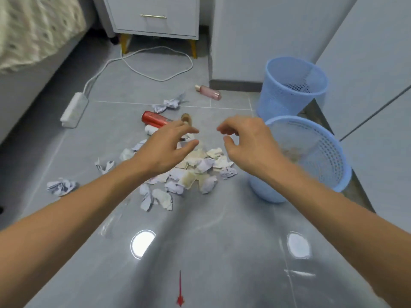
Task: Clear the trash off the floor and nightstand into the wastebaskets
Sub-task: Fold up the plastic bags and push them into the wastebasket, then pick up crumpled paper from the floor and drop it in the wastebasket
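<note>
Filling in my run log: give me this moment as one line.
left hand: open, empty | right hand: open, empty | both above paper scraps | near wastebasket: some trash inside | far wastebasket

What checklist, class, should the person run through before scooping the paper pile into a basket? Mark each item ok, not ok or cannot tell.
1. Left hand empty and open: ok.
2. Right hand empty and open: ok.
3. Near basket upright beside the paper pile: ok.
4. Near basket has room: ok, only a little at the bottom.
5. Red can clear of the pile: ok, it lies beyond.
6. Nightstand top cleared: cannot tell, out of view.
</note>
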### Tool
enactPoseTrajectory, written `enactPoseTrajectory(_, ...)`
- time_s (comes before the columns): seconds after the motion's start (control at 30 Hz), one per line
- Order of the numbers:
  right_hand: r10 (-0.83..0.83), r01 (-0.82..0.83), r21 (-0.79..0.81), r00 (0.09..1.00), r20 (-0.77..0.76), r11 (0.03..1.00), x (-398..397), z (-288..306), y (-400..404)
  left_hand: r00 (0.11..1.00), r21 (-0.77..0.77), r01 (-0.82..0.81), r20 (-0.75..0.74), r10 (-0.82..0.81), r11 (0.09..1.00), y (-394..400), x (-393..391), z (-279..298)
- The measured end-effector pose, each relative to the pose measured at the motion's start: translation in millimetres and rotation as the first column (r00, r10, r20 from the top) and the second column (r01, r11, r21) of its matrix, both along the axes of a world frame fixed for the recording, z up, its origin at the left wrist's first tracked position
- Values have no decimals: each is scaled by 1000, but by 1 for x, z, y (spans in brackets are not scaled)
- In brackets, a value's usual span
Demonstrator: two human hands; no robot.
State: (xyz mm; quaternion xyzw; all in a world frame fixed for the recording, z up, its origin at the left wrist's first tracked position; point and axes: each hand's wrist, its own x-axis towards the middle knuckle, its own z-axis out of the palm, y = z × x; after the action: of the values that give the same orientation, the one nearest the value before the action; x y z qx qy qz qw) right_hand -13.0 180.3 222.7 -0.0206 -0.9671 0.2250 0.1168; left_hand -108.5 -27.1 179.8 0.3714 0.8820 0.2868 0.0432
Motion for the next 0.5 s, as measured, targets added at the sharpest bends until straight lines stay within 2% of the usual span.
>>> enactPoseTrajectory(0.1,81,-75,-68,993,82,995,-6,-41,-55,990,-59,-106,85,111,993,-68,3,-35)
enactPoseTrajectory(0.27,148,-124,-98,939,310,987,1,-124,-114,931,-167,-260,216,293,951,-150,36,-107)
enactPoseTrajectory(0.4,138,-104,-97,873,468,990,13,-183,-135,891,-212,-282,305,337,936,-168,64,-160)
enactPoseTrajectory(0.5,151,-125,-87,881,449,988,11,-213,-145,906,-206,-261,284,313,943,-160,64,-191)
